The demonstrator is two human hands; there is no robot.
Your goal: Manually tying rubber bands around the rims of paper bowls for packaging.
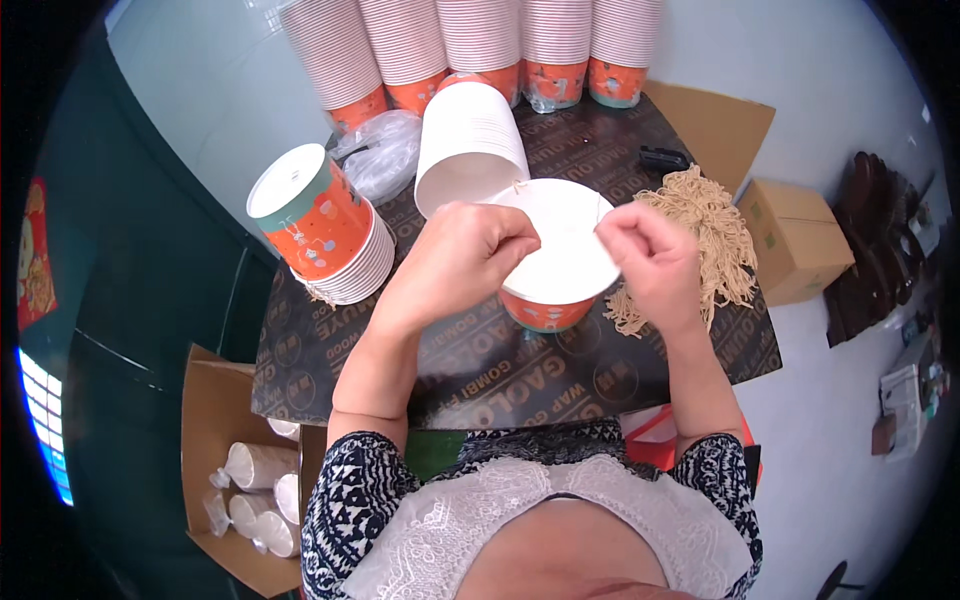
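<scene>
A paper bucket (pixel 565 235), white inside and orange printed outside, stands before me on the dark table. Both my hands are over its rim. My left hand (pixel 455 260) is closed in a pinch at the left side of the opening; what its fingertips hold is hidden. At the right side, my right hand (pixel 655 262) pinches too, and a thin cord (pixel 598 208) shows by its fingertips. A short tan loop (pixel 519 186) sticks up at the far left of the rim. Just right of my right hand lies a heap of tan cords (pixel 705 235).
Left stands an upside-down stack of orange buckets (pixel 320 225). Behind the bucket, a white bucket stack (pixel 470 145) lies tipped beside clear plastic wrap (pixel 385 155). Tall bucket stacks (pixel 480 35) line the back. A black object (pixel 664 160) sits back right. Cardboard boxes (pixel 795 240) flank the table (pixel 450 375).
</scene>
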